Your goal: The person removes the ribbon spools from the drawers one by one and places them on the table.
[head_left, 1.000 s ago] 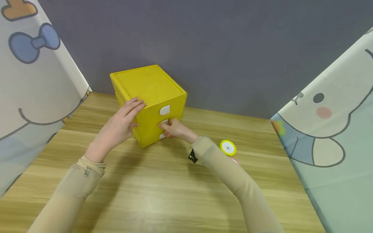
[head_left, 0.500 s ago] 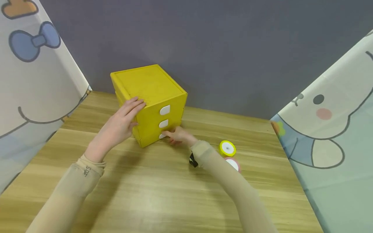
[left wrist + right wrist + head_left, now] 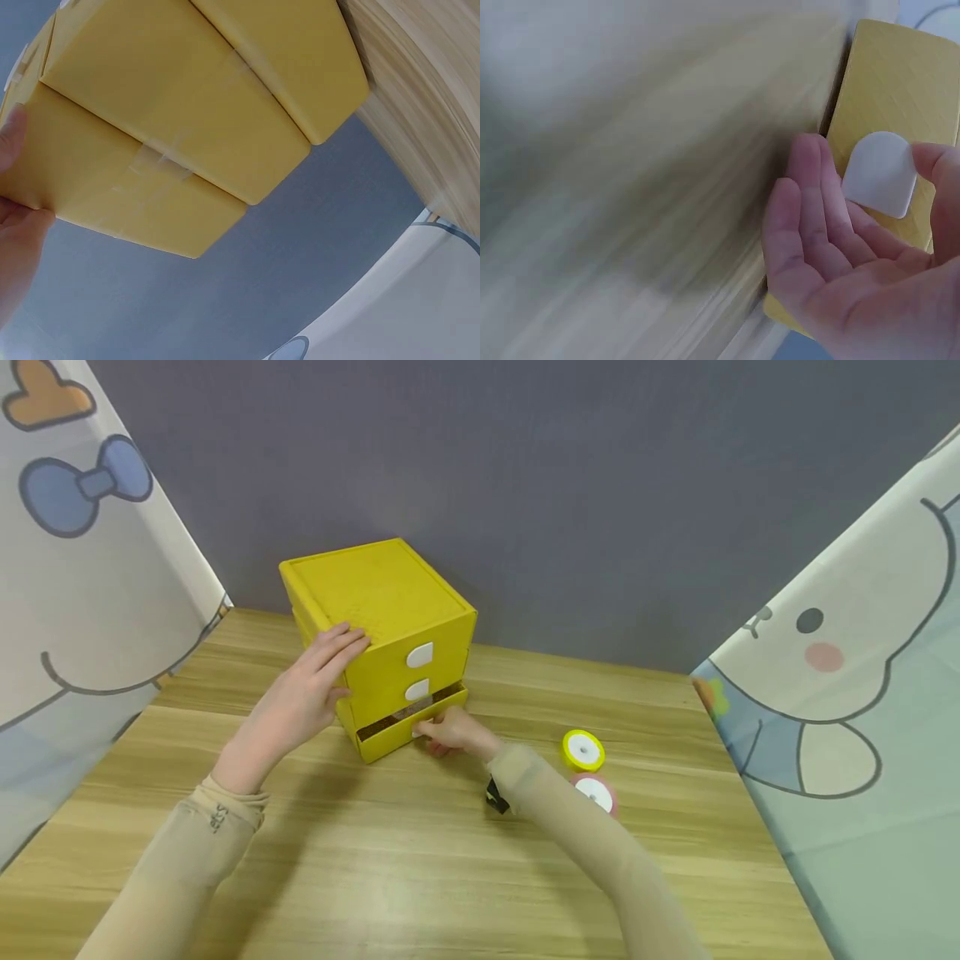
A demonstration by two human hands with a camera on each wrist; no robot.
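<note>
The surface (image 3: pixel 420 868) was a light wood-grain tabletop with pale and tan streaks running from side to side. A square yellow three-drawer box with white tab handles (image 3: pixel 378 639) stood on it near the far edge, left of the middle, turned so that one corner faced the near edge. Its bottom drawer (image 3: pixel 408 731) stood slightly out over the surface. Toward the right edge, well apart from the box, lay a yellow ribbon spool with a white centre (image 3: pixel 583 749) and, just beside it on the near side, a pink ribbon spool with a white centre (image 3: pixel 596 793), both flat on the wood.
</note>
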